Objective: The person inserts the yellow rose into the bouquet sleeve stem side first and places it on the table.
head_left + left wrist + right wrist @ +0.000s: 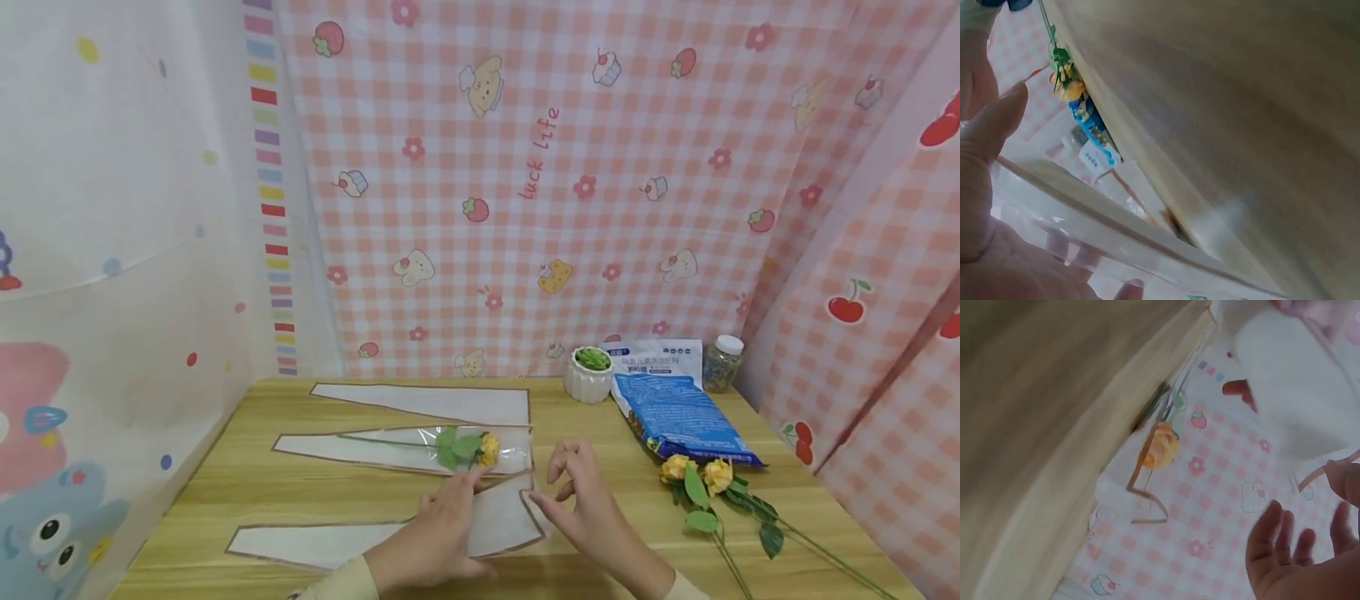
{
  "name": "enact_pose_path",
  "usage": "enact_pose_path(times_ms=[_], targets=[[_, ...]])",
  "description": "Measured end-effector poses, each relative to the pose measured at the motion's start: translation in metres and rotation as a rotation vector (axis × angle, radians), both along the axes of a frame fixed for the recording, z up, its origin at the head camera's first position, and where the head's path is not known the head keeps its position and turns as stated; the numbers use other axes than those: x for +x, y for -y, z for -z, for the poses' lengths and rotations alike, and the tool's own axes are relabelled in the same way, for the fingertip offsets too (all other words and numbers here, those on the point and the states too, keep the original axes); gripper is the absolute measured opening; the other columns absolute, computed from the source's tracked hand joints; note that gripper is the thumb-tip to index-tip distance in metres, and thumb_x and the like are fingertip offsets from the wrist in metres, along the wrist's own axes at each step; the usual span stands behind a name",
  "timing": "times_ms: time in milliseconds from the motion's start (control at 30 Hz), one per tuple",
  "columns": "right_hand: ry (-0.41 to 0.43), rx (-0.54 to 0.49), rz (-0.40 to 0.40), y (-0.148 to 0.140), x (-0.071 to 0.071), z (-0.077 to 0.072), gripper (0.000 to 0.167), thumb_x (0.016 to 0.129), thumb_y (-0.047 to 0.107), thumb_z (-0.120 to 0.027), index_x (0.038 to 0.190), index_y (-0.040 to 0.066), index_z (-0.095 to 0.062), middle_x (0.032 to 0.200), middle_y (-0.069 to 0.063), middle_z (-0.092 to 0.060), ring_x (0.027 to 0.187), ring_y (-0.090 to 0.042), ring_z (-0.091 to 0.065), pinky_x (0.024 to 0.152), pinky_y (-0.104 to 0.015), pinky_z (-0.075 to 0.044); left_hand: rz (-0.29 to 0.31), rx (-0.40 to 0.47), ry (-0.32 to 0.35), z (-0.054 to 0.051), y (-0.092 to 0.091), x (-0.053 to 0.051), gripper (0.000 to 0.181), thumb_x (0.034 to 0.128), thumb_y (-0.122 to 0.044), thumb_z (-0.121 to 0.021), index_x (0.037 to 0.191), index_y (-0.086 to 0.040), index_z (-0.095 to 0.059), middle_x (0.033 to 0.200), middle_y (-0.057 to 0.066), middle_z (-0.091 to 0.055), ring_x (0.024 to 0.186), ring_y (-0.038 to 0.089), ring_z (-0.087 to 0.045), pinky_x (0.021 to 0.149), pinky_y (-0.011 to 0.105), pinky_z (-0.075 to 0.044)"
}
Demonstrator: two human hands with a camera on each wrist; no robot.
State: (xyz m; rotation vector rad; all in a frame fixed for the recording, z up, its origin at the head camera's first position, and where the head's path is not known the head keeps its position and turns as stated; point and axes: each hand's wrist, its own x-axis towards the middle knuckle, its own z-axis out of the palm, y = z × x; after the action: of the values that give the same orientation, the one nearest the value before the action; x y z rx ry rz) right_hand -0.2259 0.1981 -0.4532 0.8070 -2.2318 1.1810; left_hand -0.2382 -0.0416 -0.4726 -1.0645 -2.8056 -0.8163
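My left hand (442,529) grips the nearest white, brown-edged clear sleeve (502,518), its wide end raised off the table. In the left wrist view the left hand (997,256) has its thumb on one side, and its fingers show through the film. My right hand (592,512) is at the sleeve's wide end; in the right wrist view the right hand (1304,569) has its thumb against the brown edge, the other fingers bent and apart from it. Behind, a yellow rose (488,449) with green leaves lies on or in the middle sleeve (322,447); which, I cannot tell.
Another sleeve (465,405) lies at the back of the wooden table (217,475). At the right are two yellow roses (718,477), a blue packet (686,415), a white packet (652,357), a lidded jar (722,367) and a potted succulent (590,379).
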Motion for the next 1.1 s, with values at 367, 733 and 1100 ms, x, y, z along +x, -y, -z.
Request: enact_pose_path(times_ms=[367, 733, 1100], targets=[[0.602, 0.035, -0.22, -0.014, 0.005, -0.007, 0.029, 0.104, 0.02, -0.058, 0.126, 0.003, -0.065, 0.131, -0.02, -0.063, 0.102, -0.017, -0.066, 0.079, -0.029, -0.056, 0.007, 0.018, -0.036, -0.001, 0.01, -0.004, 0.121, 0.0682, -0.04, -0.093, 0.158, -0.014, -0.016, 0.143, 0.009, -0.042, 0.13, 0.029, -0.045, 0.093, 0.062, -0.041], [0.596, 0.11, -0.03, -0.066, -0.001, -0.025, 0.032, 0.104, 0.021, -0.058, 0.131, 0.003, -0.062, 0.111, -0.012, -0.068, 0.085, -0.019, -0.066, 0.068, -0.033, -0.055, 0.015, 0.002, -0.014, 0.007, 0.021, -0.014, 0.116, 0.0702, -0.043, -0.092, 0.157, -0.017, -0.019, 0.139, 0.007, -0.044, 0.126, 0.026, -0.047, 0.092, 0.057, -0.04], [0.631, 0.283, 0.354, -0.194, -0.007, -0.034, 0.027, 0.101, 0.004, -0.059, 0.124, -0.011, -0.06, 0.106, -0.022, -0.068, 0.091, -0.034, -0.067, 0.071, -0.042, -0.057, 0.011, -0.001, -0.02, 0.006, 0.025, -0.014, 0.112, 0.071, -0.042, -0.091, 0.155, -0.014, -0.023, 0.134, 0.005, -0.043, 0.124, 0.026, -0.045, 0.089, 0.053, -0.041]])
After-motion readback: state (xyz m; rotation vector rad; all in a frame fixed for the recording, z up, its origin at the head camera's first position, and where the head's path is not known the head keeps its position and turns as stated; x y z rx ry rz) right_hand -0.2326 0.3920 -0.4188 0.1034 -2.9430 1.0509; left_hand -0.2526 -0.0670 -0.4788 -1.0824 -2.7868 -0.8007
